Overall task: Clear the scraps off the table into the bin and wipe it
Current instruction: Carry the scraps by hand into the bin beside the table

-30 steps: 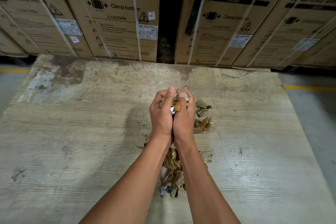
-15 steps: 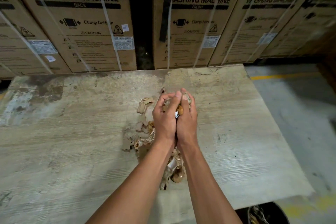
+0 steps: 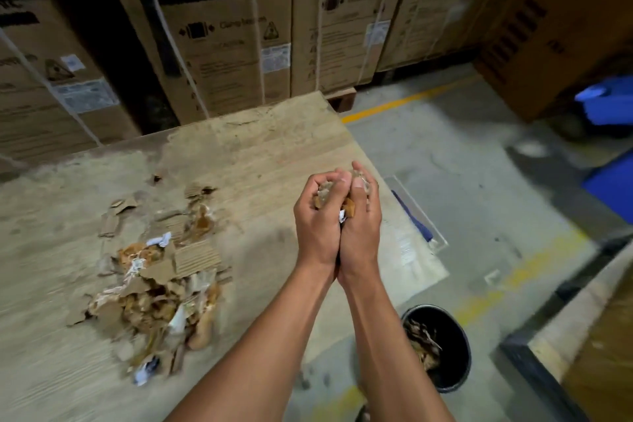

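Observation:
My left hand [image 3: 317,219] and my right hand [image 3: 363,223] are pressed together, fingers curled round a handful of cardboard and paper scraps [image 3: 337,197]. They are raised over the right part of the worn wooden table [image 3: 260,154]. A pile of torn cardboard and paper scraps [image 3: 157,288] lies on the table to the left of my arms. The black bin [image 3: 448,349] stands on the floor below the table's right edge, with scraps inside it.
Stacked washing machine cartons [image 3: 219,27] line the table's far edge. A flat paper and plastic sheet [image 3: 407,243] lies at the table's right edge. Blue objects [image 3: 606,106] sit on the grey floor at the right. Another surface's edge [image 3: 565,329] shows at bottom right.
My joined hands have carried the handful rightward, away from the pile toward the table's right edge. The view has swung right, bringing the bin fully into sight.

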`<move>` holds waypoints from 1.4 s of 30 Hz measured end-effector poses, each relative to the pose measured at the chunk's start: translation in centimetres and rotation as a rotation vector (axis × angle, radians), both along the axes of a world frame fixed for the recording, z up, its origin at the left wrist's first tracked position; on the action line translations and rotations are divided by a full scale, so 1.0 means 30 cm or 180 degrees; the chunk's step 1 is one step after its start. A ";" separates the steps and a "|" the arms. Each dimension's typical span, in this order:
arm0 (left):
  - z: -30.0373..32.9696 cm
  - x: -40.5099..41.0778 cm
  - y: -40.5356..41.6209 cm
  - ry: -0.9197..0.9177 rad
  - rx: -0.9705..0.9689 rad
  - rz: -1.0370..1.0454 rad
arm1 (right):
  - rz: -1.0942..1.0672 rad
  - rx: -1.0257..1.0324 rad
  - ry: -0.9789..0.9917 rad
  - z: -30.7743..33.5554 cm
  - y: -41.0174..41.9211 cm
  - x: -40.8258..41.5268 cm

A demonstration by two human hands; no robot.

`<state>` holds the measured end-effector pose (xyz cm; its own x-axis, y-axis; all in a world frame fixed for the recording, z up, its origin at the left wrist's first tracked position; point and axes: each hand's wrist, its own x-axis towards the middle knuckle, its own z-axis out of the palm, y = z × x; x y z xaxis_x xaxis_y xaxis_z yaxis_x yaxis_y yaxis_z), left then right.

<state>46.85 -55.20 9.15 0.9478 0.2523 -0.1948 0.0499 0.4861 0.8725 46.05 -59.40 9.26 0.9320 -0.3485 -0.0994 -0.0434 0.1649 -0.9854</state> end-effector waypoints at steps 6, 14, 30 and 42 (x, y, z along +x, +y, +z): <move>-0.053 -0.039 -0.473 0.0008 0.0104 -0.0473 | -0.0486 -0.0016 0.0083 -0.065 -0.467 -0.052; -0.247 -0.150 -1.029 0.0184 0.0125 -0.1052 | -0.1034 -0.0154 0.0281 -0.267 -1.034 -0.185; -1.204 -0.357 -1.420 0.1160 0.0670 -0.1477 | -0.1458 -0.0022 0.1316 -1.250 -1.412 -0.412; -1.930 -0.442 -1.441 0.1855 0.1288 -0.1865 | -0.1673 0.0798 0.2145 -1.948 -1.454 -0.512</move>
